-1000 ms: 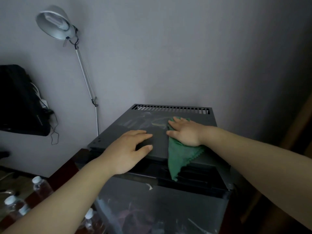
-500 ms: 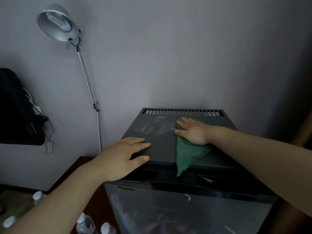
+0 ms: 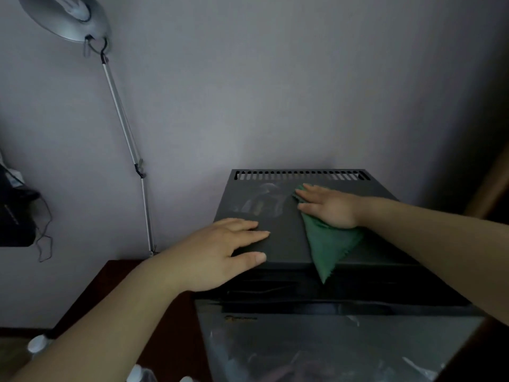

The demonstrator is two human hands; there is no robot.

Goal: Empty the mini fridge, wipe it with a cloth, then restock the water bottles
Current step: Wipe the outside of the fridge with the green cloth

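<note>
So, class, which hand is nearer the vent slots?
Right. The right hand presses the cloth just before the vent slots; the left hand rests at the fridge top's front edge.

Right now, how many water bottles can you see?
3, just white tops: first bottle at the lower left, second bottle at the bottom edge, third bottle, barely showing, beside the mini fridge. More may be hidden out of view.
</note>
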